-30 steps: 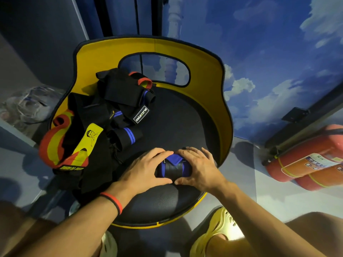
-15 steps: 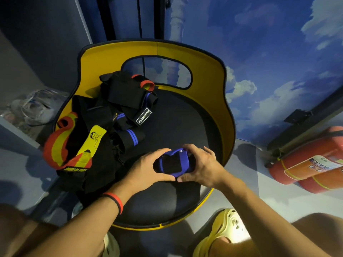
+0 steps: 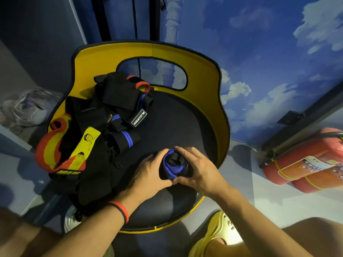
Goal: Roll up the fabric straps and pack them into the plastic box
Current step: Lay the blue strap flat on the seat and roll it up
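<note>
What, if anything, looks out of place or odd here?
Loose straps lie in a tangled heap on the left of the chair, spilling over its edge. Two fire extinguishers lie on their sides on the floor. The left hand and right hand grip a rolled strap.

Your rolled strap (image 3: 173,166) is black with a blue edge. The chair (image 3: 104,58) is yellow with black trim and a black seat. There's a red and yellow strap (image 3: 50,149) too. Your wristband (image 3: 123,210) is red and black, the wall (image 3: 259,52) is sky-blue with white clouds, and the 2 extinguishers (image 3: 306,164) are red.
</note>
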A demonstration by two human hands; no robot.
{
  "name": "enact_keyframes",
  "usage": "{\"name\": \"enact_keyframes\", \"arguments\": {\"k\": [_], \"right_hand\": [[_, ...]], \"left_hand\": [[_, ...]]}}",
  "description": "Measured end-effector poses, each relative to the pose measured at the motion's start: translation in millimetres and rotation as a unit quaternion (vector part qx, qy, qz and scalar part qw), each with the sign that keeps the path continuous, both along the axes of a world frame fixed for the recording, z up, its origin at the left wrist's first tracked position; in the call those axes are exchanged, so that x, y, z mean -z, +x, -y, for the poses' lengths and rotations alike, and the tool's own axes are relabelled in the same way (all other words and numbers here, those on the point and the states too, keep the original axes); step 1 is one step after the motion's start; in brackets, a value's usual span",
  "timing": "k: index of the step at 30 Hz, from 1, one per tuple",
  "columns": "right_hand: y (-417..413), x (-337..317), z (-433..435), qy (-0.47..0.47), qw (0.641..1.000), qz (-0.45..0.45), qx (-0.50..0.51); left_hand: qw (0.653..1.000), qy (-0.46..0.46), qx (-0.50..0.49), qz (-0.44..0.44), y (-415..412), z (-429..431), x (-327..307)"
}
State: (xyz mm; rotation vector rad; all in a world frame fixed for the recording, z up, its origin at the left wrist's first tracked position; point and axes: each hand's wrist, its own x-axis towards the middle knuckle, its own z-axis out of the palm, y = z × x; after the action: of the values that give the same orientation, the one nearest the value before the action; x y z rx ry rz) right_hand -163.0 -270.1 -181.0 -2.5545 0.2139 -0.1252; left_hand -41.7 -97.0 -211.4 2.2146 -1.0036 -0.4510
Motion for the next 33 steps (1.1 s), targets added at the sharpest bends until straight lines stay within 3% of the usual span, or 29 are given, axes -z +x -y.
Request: {"name": "enact_keyframes", "arguments": {"k": [3, 5, 10, 13, 16, 21, 25, 33], "right_hand": [[-6, 5, -12, 0.145, 0.989, -0.005, 0.034], [-10, 7, -27, 0.266, 0.959, 0.005, 0.1], [-15, 17, -33, 0.172, 0.975, 0.044, 0.133], [-11, 15, -27, 0.276, 0.951, 0.024, 0.139], [-8, 15, -24, 0.369, 0.917, 0.027, 0.147], [-3, 15, -21, 0.406, 0.897, 0.031, 0.17], [0, 14, -18, 0.414, 0.895, 0.026, 0.164], [8, 19, -15, 0.402, 0.899, 0.012, 0.175]], "left_hand": [[0.999, -0.017, -0.01, 0.045, -12, 2, 2], [0.998, -0.048, -0.002, 0.047, -21, 2, 1], [0.989, -0.099, 0.084, -0.065, -24, -6, -6], [0.986, -0.127, 0.105, -0.024, -17, -4, -4], [0.992, -0.107, 0.058, -0.019, -17, -1, 4], [0.988, -0.148, 0.019, -0.048, -24, -1, 11], [0.997, -0.075, -0.005, 0.009, -31, 1, 15], [0.999, 0.03, 0.033, 0.005, -23, 3, 16]]}}
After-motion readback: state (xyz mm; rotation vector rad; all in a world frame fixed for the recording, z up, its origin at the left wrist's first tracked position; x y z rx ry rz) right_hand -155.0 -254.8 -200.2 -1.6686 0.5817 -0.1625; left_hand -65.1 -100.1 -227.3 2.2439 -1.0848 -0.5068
